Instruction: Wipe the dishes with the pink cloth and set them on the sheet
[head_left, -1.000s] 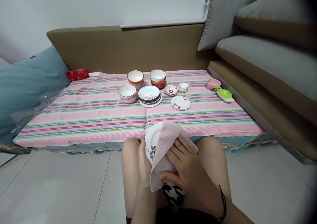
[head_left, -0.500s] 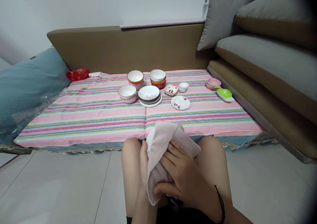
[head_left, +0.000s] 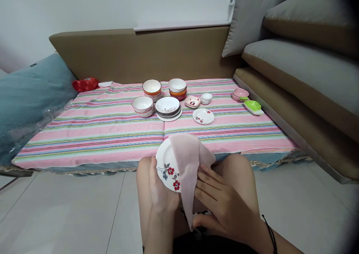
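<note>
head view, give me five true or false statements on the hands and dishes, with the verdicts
1. The left hand holds a round white plate with red flowers. True.
2. The right hand touches only bare plate. False: its fingers are on a pale pink cloth.
3. A thin black cord bracelet is on the right wrist. True.
4. The stacked small white round bowls stand left of the stacked round plates. False: they stand right.
5. The dishes rest on a striped pink sheet. True.

White plate [head_left: 167, 165] (red blossoms, grey leaves), aslant, its right side under a limp pink cloth [head_left: 186, 156]
</note>
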`<action>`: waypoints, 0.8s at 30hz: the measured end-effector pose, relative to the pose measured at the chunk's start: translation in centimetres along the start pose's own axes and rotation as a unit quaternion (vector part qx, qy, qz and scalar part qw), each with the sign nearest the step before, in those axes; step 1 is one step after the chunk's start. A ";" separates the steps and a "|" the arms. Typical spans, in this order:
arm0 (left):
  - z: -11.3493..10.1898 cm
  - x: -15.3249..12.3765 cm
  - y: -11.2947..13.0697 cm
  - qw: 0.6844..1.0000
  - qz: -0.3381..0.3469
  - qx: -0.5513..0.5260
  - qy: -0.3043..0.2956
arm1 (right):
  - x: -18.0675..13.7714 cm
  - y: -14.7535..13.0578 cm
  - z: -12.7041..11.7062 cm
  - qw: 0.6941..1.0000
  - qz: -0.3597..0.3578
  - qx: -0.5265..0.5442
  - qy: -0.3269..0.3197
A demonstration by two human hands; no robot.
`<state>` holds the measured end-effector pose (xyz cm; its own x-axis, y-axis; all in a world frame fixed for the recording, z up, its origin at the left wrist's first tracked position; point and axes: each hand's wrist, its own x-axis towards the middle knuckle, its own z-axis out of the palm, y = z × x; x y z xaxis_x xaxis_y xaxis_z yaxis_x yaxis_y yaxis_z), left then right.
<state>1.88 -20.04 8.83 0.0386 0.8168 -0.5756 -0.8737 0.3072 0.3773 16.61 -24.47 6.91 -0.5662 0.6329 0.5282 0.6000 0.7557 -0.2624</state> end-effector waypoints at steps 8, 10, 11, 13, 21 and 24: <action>0.5 -0.8 -0.2 0.999 0.039 0.035 -0.007 | -1.3 1.9 -0.6 0.991 -0.019 -0.119 0.052; 0.4 -1.1 -0.5 0.997 0.051 0.046 -0.024 | -1.3 2.3 -0.8 0.989 -0.017 -0.137 0.055; 0.3 -1.2 -0.7 0.996 0.066 0.053 -0.033 | -1.1 2.5 -1.0 0.988 -0.011 -0.142 0.053; 0.2 -1.5 -1.2 0.990 0.113 0.069 -0.047 | -0.8 2.8 -1.1 0.989 0.006 -0.142 0.051; 0.9 -2.3 -1.9 0.938 0.276 0.208 -0.021 | 1.0 2.2 -0.8 0.995 0.084 -0.024 0.044; 1.7 -2.7 -1.5 0.895 0.330 0.300 0.022 | 1.7 1.4 -0.3 0.995 0.086 0.016 0.050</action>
<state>3.91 -21.87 11.08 -0.4198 0.9013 -0.1066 -0.2808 -0.0173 0.9596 16.64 -22.41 7.68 -0.3960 0.7350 0.5505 0.6642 0.6432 -0.3810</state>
